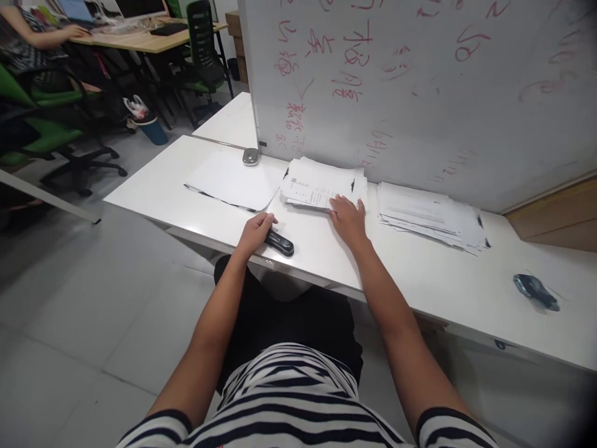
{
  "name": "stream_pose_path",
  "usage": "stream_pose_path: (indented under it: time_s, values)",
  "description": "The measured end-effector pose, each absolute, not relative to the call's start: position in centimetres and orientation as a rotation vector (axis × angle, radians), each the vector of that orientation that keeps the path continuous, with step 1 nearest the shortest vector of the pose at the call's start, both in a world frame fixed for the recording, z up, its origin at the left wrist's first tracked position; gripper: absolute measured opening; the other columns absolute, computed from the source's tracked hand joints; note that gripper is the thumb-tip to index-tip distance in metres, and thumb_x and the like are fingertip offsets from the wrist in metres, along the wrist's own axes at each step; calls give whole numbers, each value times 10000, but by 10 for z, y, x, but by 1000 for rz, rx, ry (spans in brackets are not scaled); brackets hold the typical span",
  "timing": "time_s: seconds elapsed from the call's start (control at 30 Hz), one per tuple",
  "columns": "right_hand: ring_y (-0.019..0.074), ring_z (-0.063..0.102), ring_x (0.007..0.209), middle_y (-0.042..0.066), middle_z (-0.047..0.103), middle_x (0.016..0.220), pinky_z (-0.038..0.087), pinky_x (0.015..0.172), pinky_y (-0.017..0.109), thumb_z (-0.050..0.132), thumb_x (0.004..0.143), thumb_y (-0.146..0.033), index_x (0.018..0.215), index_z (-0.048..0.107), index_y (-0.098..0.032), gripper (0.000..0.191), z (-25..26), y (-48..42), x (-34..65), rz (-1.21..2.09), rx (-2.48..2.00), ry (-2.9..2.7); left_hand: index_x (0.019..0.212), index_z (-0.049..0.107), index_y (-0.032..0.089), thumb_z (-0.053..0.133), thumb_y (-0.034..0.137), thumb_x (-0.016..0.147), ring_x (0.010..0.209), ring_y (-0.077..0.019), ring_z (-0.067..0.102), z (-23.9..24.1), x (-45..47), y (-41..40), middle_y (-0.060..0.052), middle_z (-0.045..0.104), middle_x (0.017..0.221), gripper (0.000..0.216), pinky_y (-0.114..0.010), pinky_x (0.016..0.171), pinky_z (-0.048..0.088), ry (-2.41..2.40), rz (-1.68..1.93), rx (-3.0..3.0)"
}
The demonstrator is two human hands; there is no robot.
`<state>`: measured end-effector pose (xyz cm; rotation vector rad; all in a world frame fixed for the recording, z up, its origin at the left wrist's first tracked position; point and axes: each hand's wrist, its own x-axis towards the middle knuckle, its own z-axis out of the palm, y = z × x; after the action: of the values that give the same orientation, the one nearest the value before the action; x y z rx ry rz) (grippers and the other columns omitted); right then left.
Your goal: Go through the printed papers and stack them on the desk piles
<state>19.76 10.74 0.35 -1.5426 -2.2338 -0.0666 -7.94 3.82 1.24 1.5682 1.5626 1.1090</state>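
Observation:
My left hand (257, 231) is closed around one end of a black stapler (280, 242) near the table's front edge. My right hand (349, 219) is at the front edge of a stack of printed papers (317, 180), its fingertips over the top sheet and the thumb by the edge. How many sheets it grips is hidden. To the left lies a flat pile of white paper (233, 180) with a dark front edge. Another stack of papers (415, 208), slightly fanned out, is to the right of my right hand.
A small grey and white device (250, 157) sits at the table's back. A whiteboard (420, 93) with red writing rises behind the papers. At the right are a dark blue object in clear wrapping (536, 292) and a cardboard box (555, 211). Another person's hand (77, 31) rests on a far desk.

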Motion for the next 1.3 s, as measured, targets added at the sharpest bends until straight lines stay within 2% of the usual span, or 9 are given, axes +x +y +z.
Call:
stream_pose_path:
  time_s: [0.17, 0.3, 0.4, 0.5, 0.63, 0.8, 0.93, 1.1, 1.3]
  values:
    - [222, 606, 1160, 108, 675, 1230, 266, 1112, 436, 287, 981, -185, 1194, 630, -167, 405, 4, 96, 207, -131, -1490, -2220, 801, 661, 202, 429, 535, 909, 686, -151, 522, 13, -79, 38, 5, 552, 690, 419, -272, 657, 418, 1584, 1105, 1556]
    - [217, 658, 1048, 93, 727, 1102, 300, 1099, 436, 319, 963, -171, 1117, 671, -173, 384, 8, 93, 208, -115, -1585, -2174, 806, 661, 202, 431, 527, 910, 666, -142, 507, 14, -78, 38, 7, 545, 681, 411, -264, 647, 416, 1604, 1098, 1561]
    - [269, 553, 1245, 112, 685, 1204, 264, 1122, 503, 375, 922, -141, 1045, 693, -173, 342, 6, 95, 208, -131, -1585, -2172, 802, 659, 201, 427, 521, 913, 663, -140, 503, 15, -78, 38, 5, 543, 683, 411, -263, 649, 418, 1602, 1100, 1570]
    - [315, 405, 1379, 143, 543, 1400, 241, 1124, 561, 445, 899, -164, 1124, 667, -162, 316, 2, 97, 210, -112, -1529, -2216, 796, 656, 200, 425, 525, 912, 678, -145, 514, 16, -77, 38, 0, 548, 687, 415, -267, 661, 428, 1623, 1096, 1569]
    - [284, 451, 1350, 142, 536, 1407, 246, 1127, 549, 407, 965, -265, 1237, 614, -177, 352, 1, 97, 215, -5, -1491, -2237, 802, 655, 199, 420, 529, 914, 693, -151, 526, 17, -76, 38, -4, 555, 690, 421, -276, 684, 442, 1653, 1083, 1577]
    - [221, 534, 1277, 109, 639, 1290, 271, 1124, 466, 297, 1002, -220, 1200, 613, -162, 377, 2, 99, 220, -5, -1530, -2141, 788, 657, 201, 416, 514, 922, 696, -149, 526, 16, -75, 38, -2, 552, 688, 417, -277, 686, 440, 1630, 1105, 1590]
    - [217, 599, 1184, 112, 695, 1181, 307, 1099, 428, 310, 995, -236, 1161, 628, -152, 369, 2, 101, 220, 2, -1563, -2051, 782, 657, 200, 419, 506, 924, 695, -149, 523, 16, -75, 38, 0, 544, 680, 412, -280, 691, 433, 1604, 1132, 1604]
    - [255, 533, 1248, 108, 615, 1315, 275, 1111, 488, 393, 936, -206, 1182, 625, -178, 340, 4, 98, 218, 48, -1541, -2092, 790, 655, 203, 412, 512, 926, 715, -154, 535, 17, -75, 38, -3, 553, 691, 416, -284, 710, 442, 1636, 1101, 1603]
    - [291, 505, 1217, 105, 578, 1309, 113, 1151, 612, 500, 895, -285, 1214, 618, -218, 346, 7, 96, 222, 102, -1553, -2122, 789, 653, 201, 415, 500, 929, 698, -148, 530, 16, -75, 38, 1, 553, 679, 407, -282, 698, 434, 1597, 1130, 1599]
